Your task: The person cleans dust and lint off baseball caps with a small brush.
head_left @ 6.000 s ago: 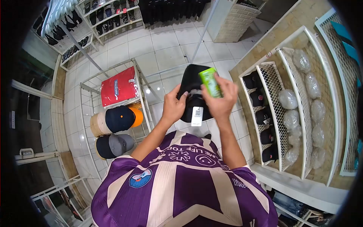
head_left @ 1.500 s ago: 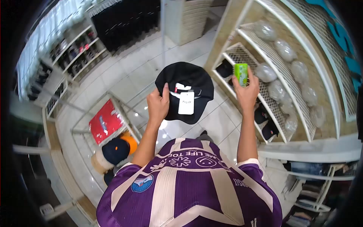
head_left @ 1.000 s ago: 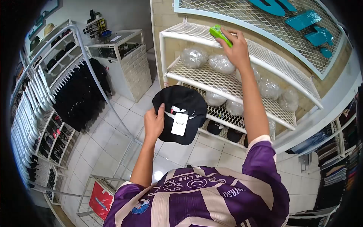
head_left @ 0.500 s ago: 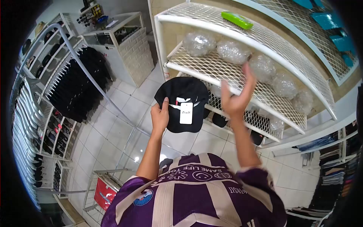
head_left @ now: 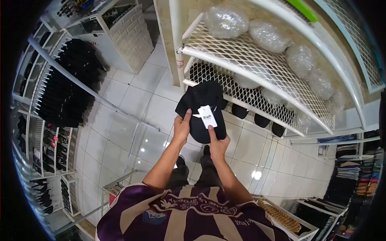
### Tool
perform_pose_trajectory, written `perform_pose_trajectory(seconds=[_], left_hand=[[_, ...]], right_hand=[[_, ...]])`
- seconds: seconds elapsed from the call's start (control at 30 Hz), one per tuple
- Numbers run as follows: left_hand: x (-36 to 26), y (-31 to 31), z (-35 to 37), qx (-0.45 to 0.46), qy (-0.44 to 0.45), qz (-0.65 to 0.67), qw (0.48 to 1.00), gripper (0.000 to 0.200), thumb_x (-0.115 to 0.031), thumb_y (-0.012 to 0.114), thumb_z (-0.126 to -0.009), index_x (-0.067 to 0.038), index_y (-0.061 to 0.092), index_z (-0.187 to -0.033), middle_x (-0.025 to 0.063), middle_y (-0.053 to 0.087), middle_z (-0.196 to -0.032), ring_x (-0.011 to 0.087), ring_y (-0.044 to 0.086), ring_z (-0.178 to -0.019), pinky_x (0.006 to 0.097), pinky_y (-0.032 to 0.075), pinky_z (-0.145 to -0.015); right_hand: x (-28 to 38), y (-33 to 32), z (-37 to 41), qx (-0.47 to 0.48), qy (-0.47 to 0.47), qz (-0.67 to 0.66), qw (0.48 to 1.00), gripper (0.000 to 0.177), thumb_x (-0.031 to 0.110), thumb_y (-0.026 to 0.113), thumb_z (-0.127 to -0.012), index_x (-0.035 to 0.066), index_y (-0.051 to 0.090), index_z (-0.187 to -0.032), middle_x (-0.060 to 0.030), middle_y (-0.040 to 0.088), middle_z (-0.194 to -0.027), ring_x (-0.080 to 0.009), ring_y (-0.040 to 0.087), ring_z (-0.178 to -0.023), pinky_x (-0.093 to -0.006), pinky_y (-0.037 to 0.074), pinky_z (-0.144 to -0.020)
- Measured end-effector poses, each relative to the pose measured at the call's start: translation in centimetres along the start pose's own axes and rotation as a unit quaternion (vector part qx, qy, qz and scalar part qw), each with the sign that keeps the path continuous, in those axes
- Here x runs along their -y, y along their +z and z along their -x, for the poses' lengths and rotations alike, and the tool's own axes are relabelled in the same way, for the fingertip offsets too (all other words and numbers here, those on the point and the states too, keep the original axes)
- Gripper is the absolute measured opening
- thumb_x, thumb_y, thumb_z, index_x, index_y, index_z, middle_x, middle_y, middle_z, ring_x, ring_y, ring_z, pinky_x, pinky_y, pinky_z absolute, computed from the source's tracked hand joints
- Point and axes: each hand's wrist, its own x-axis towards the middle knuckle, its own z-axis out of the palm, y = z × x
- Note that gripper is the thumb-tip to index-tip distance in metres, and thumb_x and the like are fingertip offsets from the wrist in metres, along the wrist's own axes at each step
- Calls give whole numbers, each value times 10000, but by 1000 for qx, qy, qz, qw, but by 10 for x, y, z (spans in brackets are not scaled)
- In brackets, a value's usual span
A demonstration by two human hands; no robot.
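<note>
A black cap (head_left: 200, 94) is held over the floor in front of my body. My left hand (head_left: 182, 127) grips its left edge, thumb on top and fingers beneath. A white paper tag (head_left: 208, 117) with dark lettering lies on the cap. My right hand (head_left: 218, 145) closes on the cap's lower right edge, its thumb touching the bottom of the tag. The fingers of both hands are mostly hidden behind the cap.
To the right stands a white mesh shelf rack (head_left: 241, 60) with several clear plastic-wrapped rounded forms (head_left: 269, 36) and more black caps (head_left: 261, 120) low down. A grey metal rail (head_left: 88, 90) crosses on the left. Black garments (head_left: 68, 84) hang behind it.
My right hand has come down from beside the shelf and now grips the cap. The tag has turned at a slant. My view has shifted, and the rack appears closer.
</note>
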Motion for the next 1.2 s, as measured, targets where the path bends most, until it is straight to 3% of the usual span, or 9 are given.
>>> perform_pose_trajectory(seconds=[0.07, 0.2, 0.37, 0.57, 0.83, 1.0, 1.07, 1.13, 1.2], left_hand=[[20, -19, -28, 68, -115, -109, 985, 539, -502, 622, -985, 33, 680, -1019, 64, 683, -880, 123, 621, -744, 278, 502, -656], [17, -25, -43, 135, -138, -26, 981, 726, -626, 465, -1006, -12, 488, -1393, 144, 641, -1220, 237, 689, -976, 362, 560, -776], [38, -34, -73, 156, -97, -103, 978, 634, -546, 493, -1023, 6, 552, -1329, 145, 678, -1158, 245, 704, -952, 352, 553, -768], [30, -27, -116, 150, -17, -163, 975, 505, -467, 532, -1037, -36, 590, -1292, 121, 681, -1166, 228, 696, -970, 361, 544, -819], [27, -34, -116, 161, -3, -201, 966, 438, -390, 567, -1032, -35, 610, -1283, 103, 689, -1116, 210, 707, -964, 340, 546, -796], [34, -41, -132, 132, 86, -287, 945, 465, -344, 588, -1019, -39, 579, -1370, 128, 699, -1057, 184, 721, -904, 307, 545, -754], [25, -33, -136, 131, 92, -301, 940, 449, -303, 582, -1022, -48, 569, -1392, 146, 693, -1089, 218, 719, -943, 319, 558, -770], [20, -20, -143, 96, 289, -338, 891, 410, -248, 565, -1000, -124, 572, -1390, 159, 664, -1252, 301, 684, -1046, 416, 527, -909], [18, -10, -155, 140, 290, -332, 886, 457, -196, 571, -1009, -77, 517, -1447, 148, 584, -1383, 334, 617, -1185, 403, 522, -976]], right_hand=[[-9, -2, -12, -32, -117, 148, 982, 265, 101, 780, -881, -31, 724, -1104, -66, 714, -932, -131, 646, -850, -286, 508, -789], [9, 8, -61, -2, -432, 352, 830, 545, -36, 747, -722, 140, 731, -1237, -68, 644, -951, -226, 648, -835, -332, 531, -748], [5, 45, -155, 87, -540, 522, 655, 758, -69, 671, -595, 186, 695, -1308, -67, 624, -1033, -241, 617, -906, -354, 548, -718], [-30, 98, -225, 56, -595, 614, 516, 435, 126, 662, -801, 136, 696, -1235, -6, 564, -997, -206, 547, -882, -337, 472, -711], [-64, 122, -238, 8, -486, 675, 555, 468, 106, 650, -814, 112, 668, -1281, -51, 580, -1071, -248, 554, -986, -357, 473, -764], [-56, 100, -227, -52, -542, 609, 576, 579, 54, 649, -789, 162, 634, -1357, -136, 562, -1262, -316, 569, -1106, -390, 511, -819], [-65, 81, -235, -18, -473, 583, 660, 656, 10, 661, -757, 178, 616, -1390, -142, 550, -1241, -319, 571, -1072, -404, 521, -853], [-72, 73, -240, 3, -465, 588, 662, 705, -20, 670, -733, 173, 602, -1407, -130, 539, -1161, -307, 571, -1012, -383, 530, -838], [-75, 71, -239, -5, -469, 612, 637, 684, -11, 672, -748, 161, 601, -1407, -104, 519, -1062, -279, 563, -935, -348, 535, -796]])
